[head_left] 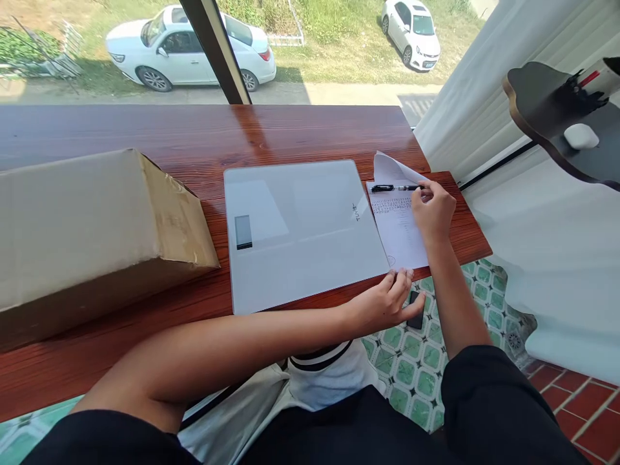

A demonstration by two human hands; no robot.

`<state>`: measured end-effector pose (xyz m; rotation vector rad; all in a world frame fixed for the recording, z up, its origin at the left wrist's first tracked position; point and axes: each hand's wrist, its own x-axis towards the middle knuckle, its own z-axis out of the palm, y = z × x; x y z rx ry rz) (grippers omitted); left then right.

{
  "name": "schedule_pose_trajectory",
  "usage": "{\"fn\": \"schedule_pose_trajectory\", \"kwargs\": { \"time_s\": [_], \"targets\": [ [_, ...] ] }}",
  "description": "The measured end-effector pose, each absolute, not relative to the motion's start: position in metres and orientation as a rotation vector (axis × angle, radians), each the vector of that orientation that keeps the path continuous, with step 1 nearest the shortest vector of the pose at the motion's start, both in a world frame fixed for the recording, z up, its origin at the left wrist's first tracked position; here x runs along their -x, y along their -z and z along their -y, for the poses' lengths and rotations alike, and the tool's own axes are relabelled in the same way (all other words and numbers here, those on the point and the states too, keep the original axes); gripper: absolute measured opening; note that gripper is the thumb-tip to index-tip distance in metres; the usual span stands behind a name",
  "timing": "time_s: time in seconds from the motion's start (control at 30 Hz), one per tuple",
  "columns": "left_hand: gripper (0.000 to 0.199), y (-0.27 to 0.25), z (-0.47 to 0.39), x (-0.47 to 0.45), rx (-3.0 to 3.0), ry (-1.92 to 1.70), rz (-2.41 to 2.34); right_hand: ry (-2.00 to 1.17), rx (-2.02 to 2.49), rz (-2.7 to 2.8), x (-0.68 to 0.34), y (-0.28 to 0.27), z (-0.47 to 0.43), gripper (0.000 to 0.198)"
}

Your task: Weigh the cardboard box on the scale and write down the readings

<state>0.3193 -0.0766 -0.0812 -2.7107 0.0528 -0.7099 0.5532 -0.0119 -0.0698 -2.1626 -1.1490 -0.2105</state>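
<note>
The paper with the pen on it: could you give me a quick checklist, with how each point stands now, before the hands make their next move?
1. Right hand at the pen: ok, fingers at its right end.
2. Pen firmly gripped: cannot tell; the fingers hide that end.
3. Paper lying fully flat: not ok, its far end curls up.
4. Left hand near the paper: ok, fingertips at its near edge.
5. White panel lying flat, left of the paper: ok.
6. Cardboard box away from both hands: ok, over on the far left.
</note>
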Motion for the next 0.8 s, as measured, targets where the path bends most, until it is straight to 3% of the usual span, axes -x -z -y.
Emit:
{"fn": "schedule_pose_trajectory", "kwargs": {
  "time_s": [0.8],
  "targets": [
    [0.049,0.081,0.072,-0.313,2.671,0.503,-0.161,0.232,2.278,1.217,-0.541,0.062,0.009,0.016]
  ]
}}
